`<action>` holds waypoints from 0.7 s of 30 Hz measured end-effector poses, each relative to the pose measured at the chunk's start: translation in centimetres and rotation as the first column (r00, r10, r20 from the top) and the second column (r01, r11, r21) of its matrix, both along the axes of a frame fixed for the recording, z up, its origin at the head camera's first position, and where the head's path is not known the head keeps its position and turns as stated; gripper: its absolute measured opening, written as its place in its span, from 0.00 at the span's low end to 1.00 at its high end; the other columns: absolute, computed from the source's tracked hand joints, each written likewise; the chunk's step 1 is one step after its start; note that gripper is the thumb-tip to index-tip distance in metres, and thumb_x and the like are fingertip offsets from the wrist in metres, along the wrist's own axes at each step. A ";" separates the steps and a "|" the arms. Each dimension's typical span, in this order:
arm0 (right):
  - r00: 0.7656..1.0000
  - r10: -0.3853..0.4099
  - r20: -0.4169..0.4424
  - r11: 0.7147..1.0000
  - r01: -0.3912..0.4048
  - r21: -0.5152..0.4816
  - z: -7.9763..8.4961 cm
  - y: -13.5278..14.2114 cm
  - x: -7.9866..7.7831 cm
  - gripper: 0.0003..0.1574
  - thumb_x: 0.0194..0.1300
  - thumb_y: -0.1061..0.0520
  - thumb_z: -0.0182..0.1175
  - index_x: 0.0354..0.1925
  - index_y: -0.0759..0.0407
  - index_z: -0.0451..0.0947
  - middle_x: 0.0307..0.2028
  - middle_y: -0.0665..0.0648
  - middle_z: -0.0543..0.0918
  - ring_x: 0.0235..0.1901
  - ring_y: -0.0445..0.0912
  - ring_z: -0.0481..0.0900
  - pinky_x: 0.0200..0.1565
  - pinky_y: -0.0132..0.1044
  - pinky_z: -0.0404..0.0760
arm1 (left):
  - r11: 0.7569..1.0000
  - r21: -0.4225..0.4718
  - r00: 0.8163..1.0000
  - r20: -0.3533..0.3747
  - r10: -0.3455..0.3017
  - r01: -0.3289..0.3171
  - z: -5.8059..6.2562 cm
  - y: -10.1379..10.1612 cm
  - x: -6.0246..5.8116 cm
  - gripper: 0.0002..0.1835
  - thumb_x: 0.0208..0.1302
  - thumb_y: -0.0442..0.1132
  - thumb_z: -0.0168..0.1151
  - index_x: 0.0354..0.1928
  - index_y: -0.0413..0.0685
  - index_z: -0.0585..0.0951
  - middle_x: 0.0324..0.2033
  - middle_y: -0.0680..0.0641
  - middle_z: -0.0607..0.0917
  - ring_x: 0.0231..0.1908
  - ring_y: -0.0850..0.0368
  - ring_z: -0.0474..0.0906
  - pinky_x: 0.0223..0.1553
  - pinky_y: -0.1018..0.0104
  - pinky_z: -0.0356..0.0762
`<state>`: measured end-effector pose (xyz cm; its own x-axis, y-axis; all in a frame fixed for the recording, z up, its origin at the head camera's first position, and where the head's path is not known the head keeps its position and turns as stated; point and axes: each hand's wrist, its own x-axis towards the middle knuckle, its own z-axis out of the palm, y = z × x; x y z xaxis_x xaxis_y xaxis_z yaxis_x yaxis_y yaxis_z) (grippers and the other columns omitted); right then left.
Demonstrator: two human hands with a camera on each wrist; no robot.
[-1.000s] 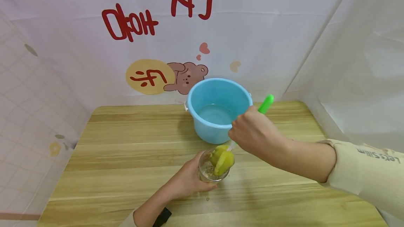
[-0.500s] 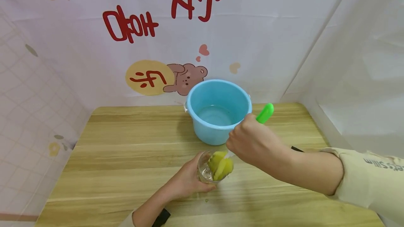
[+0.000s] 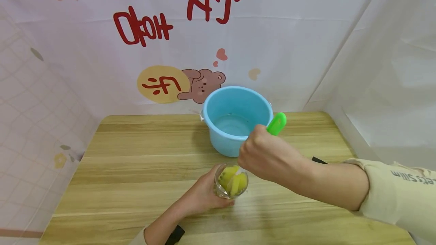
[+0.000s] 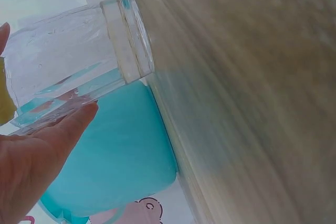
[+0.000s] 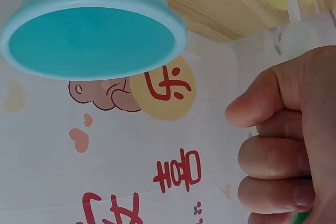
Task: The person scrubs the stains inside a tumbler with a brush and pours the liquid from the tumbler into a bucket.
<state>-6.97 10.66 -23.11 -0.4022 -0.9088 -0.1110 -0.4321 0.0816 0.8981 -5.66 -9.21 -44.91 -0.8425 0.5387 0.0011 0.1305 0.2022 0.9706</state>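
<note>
My left hand (image 3: 203, 193) grips a clear drinking glass (image 4: 63, 51), fingers on one side and thumb on the other. The glass's thick base is right at the tabletop in the left wrist view. In my right hand (image 3: 269, 156) is a sponge cup brush, gripped in a fist around its green handle (image 3: 276, 124), whose end sticks out above the fist. The brush's yellow sponge head (image 3: 235, 180) sits in the mouth of the glass, filling most of the opening. A white stem (image 5: 293, 9) joins the sponge to the part hidden in my right hand.
Just behind the hands stands a light blue bucket (image 3: 223, 143) with a little water (image 3: 231, 123) in it. The wooden table (image 3: 136, 162) meets a white printed backdrop (image 3: 289, 48) at its back edge. A white sheet hangs at the right.
The sponge head has gone from the glass's right rim down into its mouth. My right hand has moved slightly left and down with the brush. My left hand keeps its hold on the glass.
</note>
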 end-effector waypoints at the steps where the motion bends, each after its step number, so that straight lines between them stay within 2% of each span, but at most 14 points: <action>1: 1.000 0.005 0.004 1.000 -0.005 -0.007 0.0 0.0 0.0 0.29 0.42 0.65 0.59 0.12 0.47 0.48 0.13 0.49 0.48 0.20 0.42 0.45 0.27 0.34 0.46 | 1.000 0.005 1.000 -0.001 -0.002 0.002 0.0 0.0 0.0 0.49 0.53 0.39 0.85 0.74 0.56 0.66 0.60 0.57 0.80 0.61 0.58 0.77 0.65 0.60 0.74; 5: 1.000 -0.003 0.015 1.000 0.004 -0.026 -0.1 -0.1 -0.1 0.28 0.41 0.65 0.59 0.13 0.46 0.48 0.14 0.49 0.47 0.20 0.42 0.44 0.27 0.34 0.46 | 1.000 0.009 1.000 0.002 0.001 -0.001 -0.1 0.1 0.1 0.48 0.53 0.39 0.85 0.73 0.57 0.66 0.59 0.58 0.80 0.60 0.58 0.77 0.65 0.61 0.74; 10: 0.996 -0.073 0.049 0.995 0.076 -0.069 -0.4 -0.3 -0.3 0.28 0.43 0.66 0.58 0.12 0.46 0.50 0.10 0.49 0.50 0.14 0.42 0.50 0.26 0.33 0.47 | 1.000 0.011 1.000 0.000 0.002 -0.002 -0.1 0.2 0.1 0.47 0.53 0.39 0.84 0.72 0.60 0.67 0.58 0.59 0.80 0.59 0.58 0.77 0.64 0.61 0.74; 17: 0.981 -0.157 0.110 0.974 0.172 -0.150 -1.1 -0.3 -0.6 0.28 0.45 0.69 0.59 0.12 0.47 0.52 0.11 0.48 0.48 0.18 0.41 0.45 0.24 0.32 0.47 | 1.000 0.001 1.000 0.003 -0.010 0.010 0.0 0.2 0.1 0.50 0.53 0.38 0.84 0.75 0.63 0.65 0.59 0.59 0.80 0.60 0.59 0.77 0.66 0.60 0.73; 21: 0.974 -0.180 0.141 0.959 0.205 -0.197 -1.5 0.1 -0.9 0.29 0.45 0.70 0.60 0.11 0.48 0.53 0.10 0.47 0.51 0.15 0.40 0.49 0.21 0.31 0.51 | 1.000 -0.005 1.000 -0.018 -0.016 0.016 0.0 0.2 0.1 0.51 0.53 0.37 0.84 0.75 0.64 0.64 0.60 0.59 0.79 0.61 0.59 0.76 0.67 0.59 0.73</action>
